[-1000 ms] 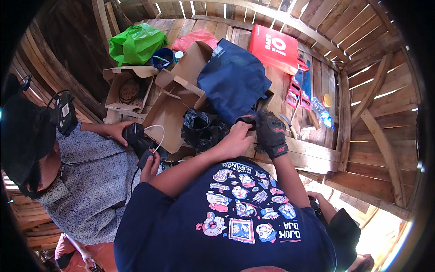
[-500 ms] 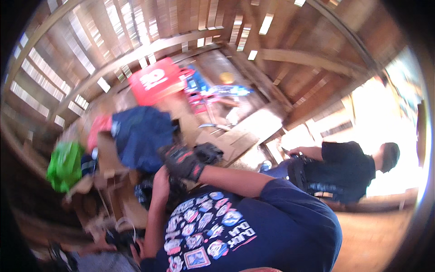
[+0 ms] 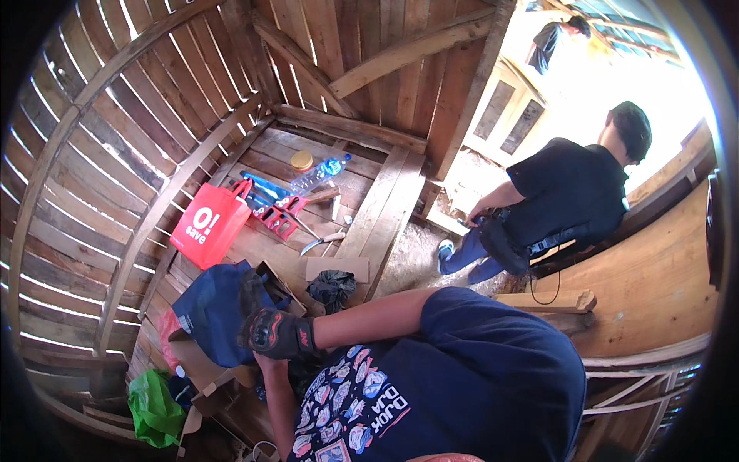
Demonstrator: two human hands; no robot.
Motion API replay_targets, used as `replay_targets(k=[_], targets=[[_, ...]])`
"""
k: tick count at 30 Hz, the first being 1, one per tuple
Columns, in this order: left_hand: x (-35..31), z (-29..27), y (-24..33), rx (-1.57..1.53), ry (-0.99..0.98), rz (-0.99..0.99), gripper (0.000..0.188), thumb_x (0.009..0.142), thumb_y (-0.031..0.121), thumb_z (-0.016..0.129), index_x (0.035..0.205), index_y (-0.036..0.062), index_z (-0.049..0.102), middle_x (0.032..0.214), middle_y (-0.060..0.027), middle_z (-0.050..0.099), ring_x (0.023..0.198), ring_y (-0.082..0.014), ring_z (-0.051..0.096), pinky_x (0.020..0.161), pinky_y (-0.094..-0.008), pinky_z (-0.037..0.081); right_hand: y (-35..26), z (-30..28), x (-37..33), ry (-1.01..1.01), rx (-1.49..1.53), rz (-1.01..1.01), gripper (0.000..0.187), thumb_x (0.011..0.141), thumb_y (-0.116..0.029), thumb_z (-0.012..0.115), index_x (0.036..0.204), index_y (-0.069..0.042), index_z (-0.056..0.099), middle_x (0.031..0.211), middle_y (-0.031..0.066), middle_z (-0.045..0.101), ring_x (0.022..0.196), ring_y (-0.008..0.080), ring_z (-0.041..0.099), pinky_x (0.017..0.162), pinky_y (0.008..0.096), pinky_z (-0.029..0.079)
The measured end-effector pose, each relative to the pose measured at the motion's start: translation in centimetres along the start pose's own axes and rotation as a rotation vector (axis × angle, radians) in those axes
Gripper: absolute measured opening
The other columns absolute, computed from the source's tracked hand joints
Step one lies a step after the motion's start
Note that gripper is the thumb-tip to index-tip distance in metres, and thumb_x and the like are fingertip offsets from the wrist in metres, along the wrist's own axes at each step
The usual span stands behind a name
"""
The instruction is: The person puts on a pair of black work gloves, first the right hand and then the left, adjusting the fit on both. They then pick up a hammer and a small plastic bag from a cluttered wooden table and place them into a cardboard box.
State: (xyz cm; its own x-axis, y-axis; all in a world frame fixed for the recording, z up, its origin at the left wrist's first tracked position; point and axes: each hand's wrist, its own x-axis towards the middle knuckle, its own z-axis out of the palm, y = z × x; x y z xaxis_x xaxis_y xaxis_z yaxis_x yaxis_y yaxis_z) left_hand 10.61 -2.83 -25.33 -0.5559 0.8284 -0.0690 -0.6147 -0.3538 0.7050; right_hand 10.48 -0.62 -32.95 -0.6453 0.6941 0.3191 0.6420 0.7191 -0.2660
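Observation:
A black glove with a hard knuckle guard covers my right hand, which lies across my left hand at its wrist. The right fingers look curled over, and what they grip is hidden. My left forearm is bare, and my left hand shows only near the wrist; its fingers are out of sight under the right glove. A dark, glove-like shape juts out beyond both hands, against a navy-blue cloth bag. Crumpled black plastic lies near my right forearm, beside a flat cardboard piece.
On the plank platform are a red bag, clear bottle, yellow-lidded jar, red-black items and a sickle. A green bag sits lower left by open cardboard. At right stands a person in black.
The view has swung, so the platform and the standing person appear elsewhere. My hands appear lower and farther left, by the blue bag. Another person's hands at lower left have left the view.

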Motion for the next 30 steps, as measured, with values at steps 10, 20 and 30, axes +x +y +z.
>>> replay_targets(k=[10, 20, 30], targets=[[-0.8, 0.8, 2.3, -0.003, 0.01, 0.08, 0.05, 0.113, 0.032, 0.043, 0.157, 0.0067, 0.043, 0.162, -0.0124, 0.046, 0.148, -0.0286, 0.045, 0.126, -0.044, 0.033, 3.2, 0.1, 0.5, 0.047, 0.052, -0.498, 0.026, 0.094, -0.022, 0.065, 0.116, -0.01, 0.071, 0.117, 0.0093, 0.07, 0.106, 0.0255, 0.068, 0.093, 0.0405, 0.056], [-0.3, 3.3, 5.1, -0.026, -0.024, 0.198, 0.054, 0.114, 0.035, 0.042, 0.161, 0.0094, 0.037, 0.167, -0.0111, 0.039, 0.152, -0.0277, 0.04, 0.128, -0.044, 0.03, 5.9, -14.2, 3.8, 0.112, 0.83, -0.866, 0.025, 0.09, -0.028, 0.064, 0.107, -0.011, 0.069, 0.103, 0.0128, 0.069, 0.092, 0.0322, 0.067, 0.081, 0.0459, 0.056], [-2.3, 9.4, 10.9, -0.17, -0.257, 0.355, 0.057, 0.116, 0.037, 0.04, 0.166, 0.012, 0.03, 0.172, -0.0098, 0.033, 0.157, -0.0268, 0.034, 0.131, -0.0439, 0.026, 10.7, -18.6, 11.9, -0.579, 1.683, 0.043, 0.073, 0.1, -0.029, 0.076, 0.16, -0.002, 0.043, 0.141, 0.0112, 0.066, 0.124, 0.0195, 0.065, 0.105, 0.0351, 0.052]])
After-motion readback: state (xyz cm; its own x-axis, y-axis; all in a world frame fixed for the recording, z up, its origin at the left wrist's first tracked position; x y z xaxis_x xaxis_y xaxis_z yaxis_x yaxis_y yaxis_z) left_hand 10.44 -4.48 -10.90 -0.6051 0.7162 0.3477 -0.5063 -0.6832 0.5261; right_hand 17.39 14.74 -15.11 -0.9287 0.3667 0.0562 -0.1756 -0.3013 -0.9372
